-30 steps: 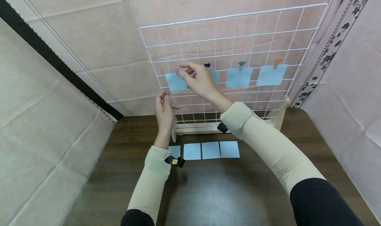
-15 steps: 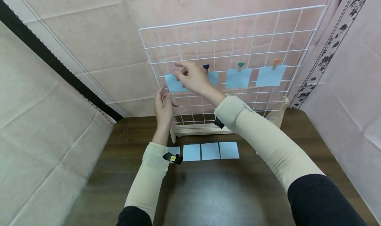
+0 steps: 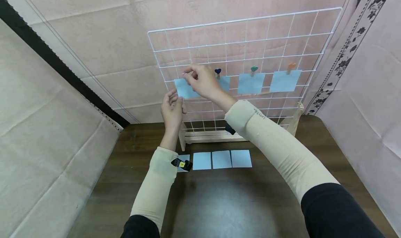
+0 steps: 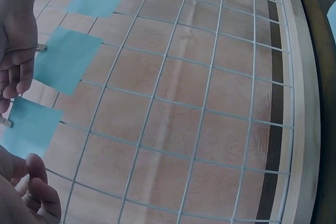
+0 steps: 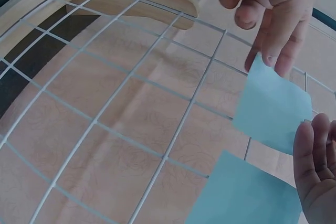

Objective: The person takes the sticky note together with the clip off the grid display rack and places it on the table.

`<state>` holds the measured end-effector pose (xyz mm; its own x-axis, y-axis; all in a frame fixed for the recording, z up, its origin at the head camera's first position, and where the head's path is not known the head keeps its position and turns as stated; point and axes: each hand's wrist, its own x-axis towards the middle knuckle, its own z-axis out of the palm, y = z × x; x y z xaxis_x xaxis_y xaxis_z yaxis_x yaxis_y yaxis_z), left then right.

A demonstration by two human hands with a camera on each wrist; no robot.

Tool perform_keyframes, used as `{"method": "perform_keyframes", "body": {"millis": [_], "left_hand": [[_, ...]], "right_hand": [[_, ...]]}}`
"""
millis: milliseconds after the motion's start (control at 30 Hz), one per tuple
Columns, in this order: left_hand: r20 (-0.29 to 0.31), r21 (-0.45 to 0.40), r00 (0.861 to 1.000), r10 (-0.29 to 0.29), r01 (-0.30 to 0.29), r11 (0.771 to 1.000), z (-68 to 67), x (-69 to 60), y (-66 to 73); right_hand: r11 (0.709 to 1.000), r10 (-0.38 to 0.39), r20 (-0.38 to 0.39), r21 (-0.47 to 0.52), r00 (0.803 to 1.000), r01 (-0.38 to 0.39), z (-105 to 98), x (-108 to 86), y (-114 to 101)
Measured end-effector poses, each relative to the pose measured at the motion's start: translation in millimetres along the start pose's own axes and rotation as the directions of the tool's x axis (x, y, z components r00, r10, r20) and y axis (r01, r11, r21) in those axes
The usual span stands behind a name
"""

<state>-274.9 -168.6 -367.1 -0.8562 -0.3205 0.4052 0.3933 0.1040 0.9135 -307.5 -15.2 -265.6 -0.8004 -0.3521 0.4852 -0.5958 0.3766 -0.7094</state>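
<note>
Right hand (image 3: 203,81) at note (image 3: 185,88) (blue)

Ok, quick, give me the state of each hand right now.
Left hand: closed, appears to pinch a lower corner of the leftmost hanging blue note.
Right hand: closed, pinching the clip at that note's top edge.

One rack (image 5: 165,157) carries four blue papers (image 3: 251,83) and four clothespins (image 3: 254,68); four more papers (image 3: 221,159) lie toward the bench's (image 3: 225,203) far edge; two hands (image 3: 172,113) are in view.
</note>
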Motion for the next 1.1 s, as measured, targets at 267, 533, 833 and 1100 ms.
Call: {"method": "perform_keyframes", "body": {"millis": [267, 533, 833, 1100], "left_hand": [[-0.001, 0.020, 1.000, -0.006, 0.006, 1.000, 4.4, -0.1, 3.4], [-0.023, 0.053, 1.000, -0.004, 0.005, 0.999, -1.0, -4.9, 4.5], [-0.029, 0.081, 0.999, 0.022, -0.019, 0.997, -3.8, -10.4, 2.7], [-0.028, 0.070, 0.999, 0.028, -0.026, 0.997, -8.9, -19.2, 0.8]], "right_hand": [[0.999, -0.021, -0.065, -0.029, 0.998, 0.020, -1.3, -1.2, 4.4], [0.999, -0.031, -0.090, -0.037, 0.995, 0.028, 3.1, -2.7, 4.5], [0.996, -0.049, -0.122, 0.074, 0.991, 0.059, 8.8, -5.6, 7.1], [0.988, -0.024, -0.101, 0.150, 0.995, 0.039, 11.6, -14.4, 14.8]]}}
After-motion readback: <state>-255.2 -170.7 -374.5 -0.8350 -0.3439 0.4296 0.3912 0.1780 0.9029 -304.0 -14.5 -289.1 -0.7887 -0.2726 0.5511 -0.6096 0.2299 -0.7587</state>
